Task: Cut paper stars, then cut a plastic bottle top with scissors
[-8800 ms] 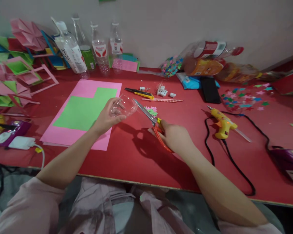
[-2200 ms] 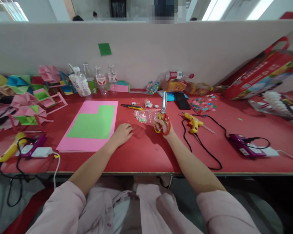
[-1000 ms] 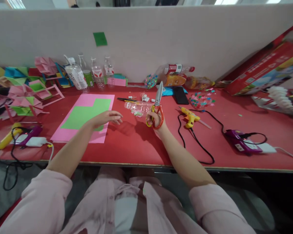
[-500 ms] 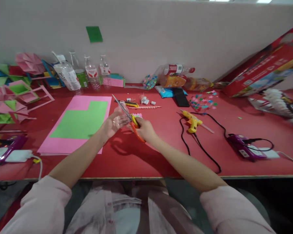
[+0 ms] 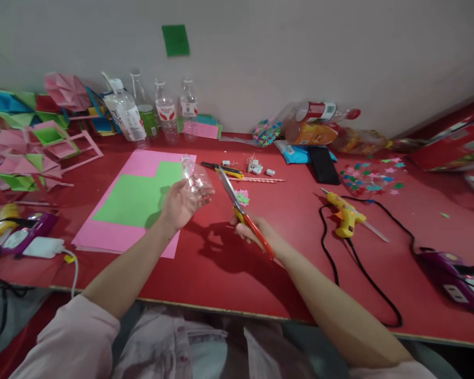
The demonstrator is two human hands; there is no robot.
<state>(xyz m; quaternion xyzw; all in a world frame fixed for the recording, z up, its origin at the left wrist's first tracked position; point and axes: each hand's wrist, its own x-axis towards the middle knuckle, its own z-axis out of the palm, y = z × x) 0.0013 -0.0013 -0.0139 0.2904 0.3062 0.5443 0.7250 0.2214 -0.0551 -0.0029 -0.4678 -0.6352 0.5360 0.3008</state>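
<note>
My left hand [image 5: 181, 204] is closed around a clear plastic bottle piece [image 5: 197, 181], its neck pointing up and away, above the right edge of the green paper [image 5: 136, 197]. In my right hand [image 5: 256, 230] is a pair of scissors [image 5: 243, 210] with red and yellow handles, held apart from the plastic. The blades point up and to the left and look closed. Just beyond the scissors lie small pink and green paper stars [image 5: 242, 197]. A yellow utility knife [image 5: 231, 171] and a pink patterned straw [image 5: 260, 180] rest farther back.
A yellow hot glue gun [image 5: 345, 215] with a black cord lies on the right near a purple power strip [image 5: 454, 279]. Plastic bottles [image 5: 167, 113] stand by the wall. Folded paper models [image 5: 35, 142] fill the left. A black phone [image 5: 324, 165] is at the back right.
The scissors have come away from the plastic piece, moving right and toward me, and their blades have turned more upright. My left hand still holds the plastic. The view has shifted.
</note>
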